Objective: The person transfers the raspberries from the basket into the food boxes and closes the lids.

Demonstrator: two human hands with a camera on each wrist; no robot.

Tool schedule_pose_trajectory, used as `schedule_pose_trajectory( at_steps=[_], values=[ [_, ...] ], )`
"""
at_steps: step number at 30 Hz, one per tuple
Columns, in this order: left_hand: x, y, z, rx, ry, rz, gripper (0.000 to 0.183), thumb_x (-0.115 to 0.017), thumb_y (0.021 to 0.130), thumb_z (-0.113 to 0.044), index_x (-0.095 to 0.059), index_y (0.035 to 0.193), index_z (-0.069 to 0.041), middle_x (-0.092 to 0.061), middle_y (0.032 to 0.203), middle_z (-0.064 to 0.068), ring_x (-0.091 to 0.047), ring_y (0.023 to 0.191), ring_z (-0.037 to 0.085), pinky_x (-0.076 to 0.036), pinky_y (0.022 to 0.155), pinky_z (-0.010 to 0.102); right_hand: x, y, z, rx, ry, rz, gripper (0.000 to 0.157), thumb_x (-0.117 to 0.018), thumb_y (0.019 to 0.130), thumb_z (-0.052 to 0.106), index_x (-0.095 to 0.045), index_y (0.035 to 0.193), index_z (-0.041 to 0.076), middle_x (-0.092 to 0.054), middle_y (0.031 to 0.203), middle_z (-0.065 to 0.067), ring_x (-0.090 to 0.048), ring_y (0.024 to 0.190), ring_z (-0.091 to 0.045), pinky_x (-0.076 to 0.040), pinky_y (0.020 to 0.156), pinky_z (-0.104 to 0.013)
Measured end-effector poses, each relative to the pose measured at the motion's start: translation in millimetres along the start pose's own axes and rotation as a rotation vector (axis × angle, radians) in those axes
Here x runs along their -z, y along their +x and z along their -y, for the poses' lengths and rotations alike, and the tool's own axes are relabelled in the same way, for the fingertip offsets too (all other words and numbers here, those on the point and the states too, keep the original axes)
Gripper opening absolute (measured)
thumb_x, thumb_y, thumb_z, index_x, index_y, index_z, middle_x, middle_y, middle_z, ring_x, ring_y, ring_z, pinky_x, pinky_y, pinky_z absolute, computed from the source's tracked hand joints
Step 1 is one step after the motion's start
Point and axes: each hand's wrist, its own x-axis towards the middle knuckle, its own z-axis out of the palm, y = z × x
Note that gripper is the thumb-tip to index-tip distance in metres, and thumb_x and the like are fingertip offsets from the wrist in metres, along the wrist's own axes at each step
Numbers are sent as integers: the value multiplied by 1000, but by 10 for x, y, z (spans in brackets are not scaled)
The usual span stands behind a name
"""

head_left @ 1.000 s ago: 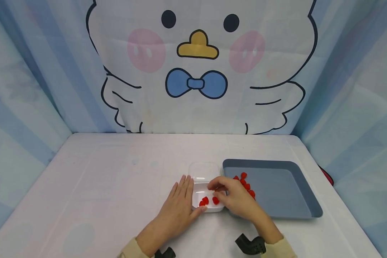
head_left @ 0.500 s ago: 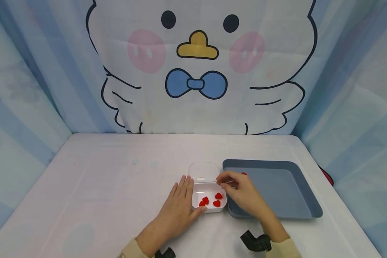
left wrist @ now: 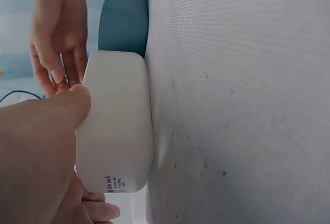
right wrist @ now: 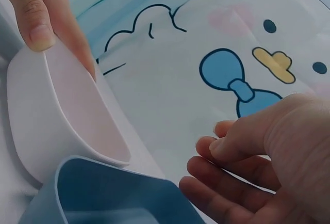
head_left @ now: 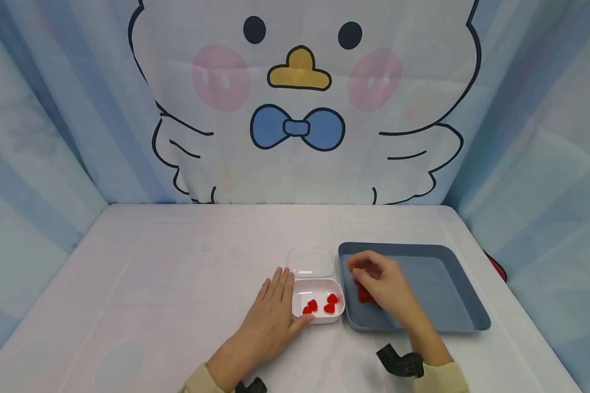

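A small white box (head_left: 328, 321) stands at the table's middle front, with several small red lumps (head_left: 329, 308) inside; their kind is unclear. My left hand (head_left: 270, 316) steadies it, straight fingers along its left side and thumb on the near rim. In the left wrist view that thumb (left wrist: 77, 102) rests on the white wall. Over the left part of the grey-blue tray (head_left: 447, 289), my right hand (head_left: 383, 281) reaches down beside more red lumps (head_left: 364, 296), partly covering them. Its fingers are loosely bent in the right wrist view, and I see nothing between thumb and fingers there.
A clear lid (head_left: 311, 262) lies open behind the white box. The tray's left edge almost touches the box's right side. A printed cloth (head_left: 295, 169) hangs at the table's far edge, with blue curtains (head_left: 34, 164) on both sides.
My right hand has moved from above the white box rightward to over the tray. One more red lump shows in the box than a second ago. My left hand has stayed in place.
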Motion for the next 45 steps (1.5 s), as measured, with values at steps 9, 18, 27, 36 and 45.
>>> schedule_pose_trajectory(
  at_steps=[9, 18, 27, 36, 45],
  values=[
    [-7, -6, -1, -5, 5, -10, 90, -53, 95, -59, -26, 153, 4, -29, 161, 20, -21, 152, 35, -22, 123, 52, 146, 6, -93, -1, -31, -86, 17, -61, 96, 4, -68, 111, 6, -72, 107, -8, -67, 97, -15, -53, 84, -13],
    [-9, 2, 5, -2, 9, -5, 91, -51, 95, -61, -25, 154, 3, -28, 161, 19, -20, 153, 35, -22, 123, 52, 198, 15, -183, -30, -41, -130, 17, -60, 97, 5, -67, 113, 2, -71, 105, -11, -67, 96, -32, -55, 78, -15],
    [-13, -9, 8, -6, 6, -8, 90, -52, 94, -59, -26, 153, 4, -29, 161, 20, -21, 152, 35, -23, 122, 53, 204, 33, -264, -111, -94, -150, 20, -60, 97, 5, -66, 115, 3, -71, 110, -11, -64, 97, -19, -51, 80, -10],
    [-6, 2, 1, -1, 5, -2, 91, -53, 94, -60, -25, 154, 2, -28, 162, 18, -21, 152, 35, -23, 122, 53, 146, 77, -384, -155, -142, -161, 22, -58, 95, 1, -66, 116, 1, -68, 118, -17, -65, 109, -29, -57, 93, -42],
    [-16, 10, 5, 0, 13, -3, 91, -51, 94, -61, -25, 154, 2, -28, 162, 17, -21, 153, 34, -22, 123, 52, 108, 116, -476, -135, -169, -151, 22, -56, 95, 0, -67, 114, 1, -70, 116, -18, -64, 112, -32, -55, 95, -48]
  ],
)
